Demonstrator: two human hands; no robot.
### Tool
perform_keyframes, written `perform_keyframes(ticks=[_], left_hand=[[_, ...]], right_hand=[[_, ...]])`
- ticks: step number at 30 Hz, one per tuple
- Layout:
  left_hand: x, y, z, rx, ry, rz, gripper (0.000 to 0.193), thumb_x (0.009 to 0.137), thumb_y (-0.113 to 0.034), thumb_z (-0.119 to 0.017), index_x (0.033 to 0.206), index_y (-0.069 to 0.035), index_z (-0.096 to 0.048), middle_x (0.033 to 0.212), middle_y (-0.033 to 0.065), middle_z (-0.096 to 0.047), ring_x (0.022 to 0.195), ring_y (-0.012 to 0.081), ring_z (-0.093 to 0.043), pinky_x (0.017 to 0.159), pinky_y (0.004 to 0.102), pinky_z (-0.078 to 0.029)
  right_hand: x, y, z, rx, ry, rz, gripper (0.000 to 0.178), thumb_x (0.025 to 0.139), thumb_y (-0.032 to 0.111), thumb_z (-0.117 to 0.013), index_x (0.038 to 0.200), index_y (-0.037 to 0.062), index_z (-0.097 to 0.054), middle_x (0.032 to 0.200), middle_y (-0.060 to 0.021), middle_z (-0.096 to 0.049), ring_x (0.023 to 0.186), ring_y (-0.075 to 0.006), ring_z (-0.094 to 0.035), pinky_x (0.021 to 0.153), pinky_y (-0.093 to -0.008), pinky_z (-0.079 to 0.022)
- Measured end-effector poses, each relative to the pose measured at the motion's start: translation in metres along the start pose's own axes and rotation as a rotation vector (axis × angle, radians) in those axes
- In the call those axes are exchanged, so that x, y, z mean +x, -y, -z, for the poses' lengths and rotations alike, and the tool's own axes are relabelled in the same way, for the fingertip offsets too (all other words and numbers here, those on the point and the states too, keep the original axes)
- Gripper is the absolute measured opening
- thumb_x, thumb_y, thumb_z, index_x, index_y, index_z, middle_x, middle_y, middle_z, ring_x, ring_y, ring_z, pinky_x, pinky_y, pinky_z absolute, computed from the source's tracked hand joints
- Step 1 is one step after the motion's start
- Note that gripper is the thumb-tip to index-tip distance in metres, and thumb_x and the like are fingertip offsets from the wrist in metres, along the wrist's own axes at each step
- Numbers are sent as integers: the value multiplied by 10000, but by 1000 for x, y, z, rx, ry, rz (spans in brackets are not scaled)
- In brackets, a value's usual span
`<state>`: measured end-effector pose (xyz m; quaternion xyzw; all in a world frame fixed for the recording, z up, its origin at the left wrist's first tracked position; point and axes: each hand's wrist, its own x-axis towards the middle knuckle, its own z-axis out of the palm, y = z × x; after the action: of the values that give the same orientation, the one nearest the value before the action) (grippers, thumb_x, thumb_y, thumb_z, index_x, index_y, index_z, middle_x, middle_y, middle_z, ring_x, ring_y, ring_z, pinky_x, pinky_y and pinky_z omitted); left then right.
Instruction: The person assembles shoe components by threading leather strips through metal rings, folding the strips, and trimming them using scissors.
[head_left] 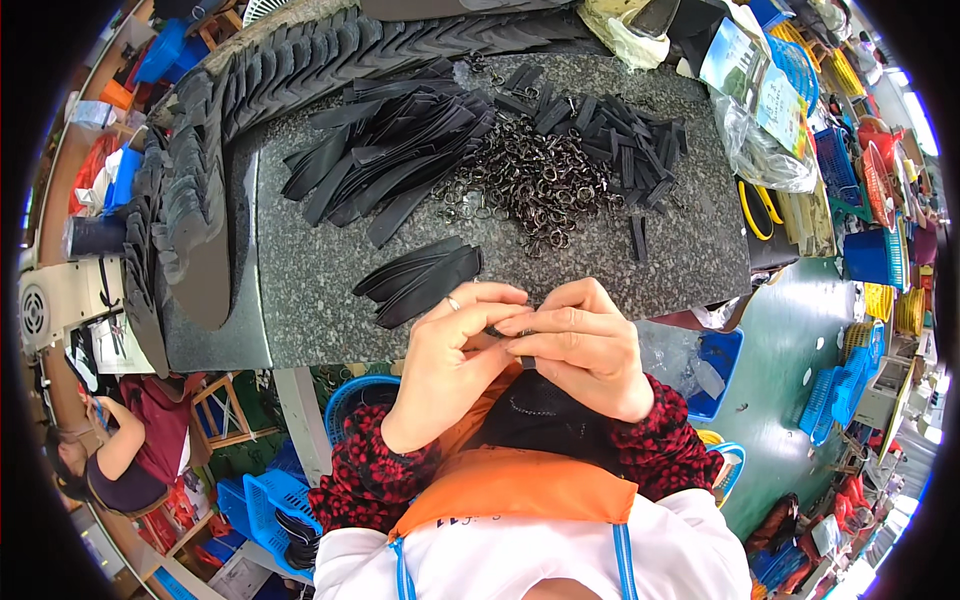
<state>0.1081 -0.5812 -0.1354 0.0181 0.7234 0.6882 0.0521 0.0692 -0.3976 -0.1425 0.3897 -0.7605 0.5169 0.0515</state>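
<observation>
My left hand [447,365] and my right hand [590,345] meet fingertip to fingertip at the table's near edge. Both are closed in a pinch on a small black strip [528,362], most of it hidden by the fingers. Just beyond the left hand lies a small bundle of black curved pieces [425,280]. Farther off, a heap of metal clasps and rings [545,180] spreads over the speckled stone tabletop [320,290]. Short black straps [630,140] are piled to its right, one lying apart. Longer black strips [400,150] form a pile to its left.
Overlapping rows of dark cut pieces [205,200] line the table's left and far sides. Yellow-handled scissors [760,208] and a plastic bag [765,150] sit at the right edge. Blue bins [725,370] stand below. Another person [120,450] sits at far left.
</observation>
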Motion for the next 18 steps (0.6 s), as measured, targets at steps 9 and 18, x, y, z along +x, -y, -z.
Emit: perform_keyframes(ticks=[9, 18], left_hand=[[-15, 18, -2, -329, 26, 310, 153, 955, -21, -567, 1013, 74, -672, 844, 82, -700, 825, 103, -654, 748, 237, -546], [-16, 9, -14, -155, -82, 158, 128, 945, 15, -547, 978, 49, -667, 898, 82, -698, 876, 123, -675, 733, 228, -553]], right_hand=[[-5, 10, -2, -127, -315, -134, 384, 646, -90, -713, 1008, 39, -720, 968, -91, -689, 754, -210, -568, 639, -280, -484], [-9, 2, -15, -330, -296, 188, 317, 646, -12, -744, 958, 26, -707, 949, -78, -685, 738, -204, -630, 605, -279, -518]])
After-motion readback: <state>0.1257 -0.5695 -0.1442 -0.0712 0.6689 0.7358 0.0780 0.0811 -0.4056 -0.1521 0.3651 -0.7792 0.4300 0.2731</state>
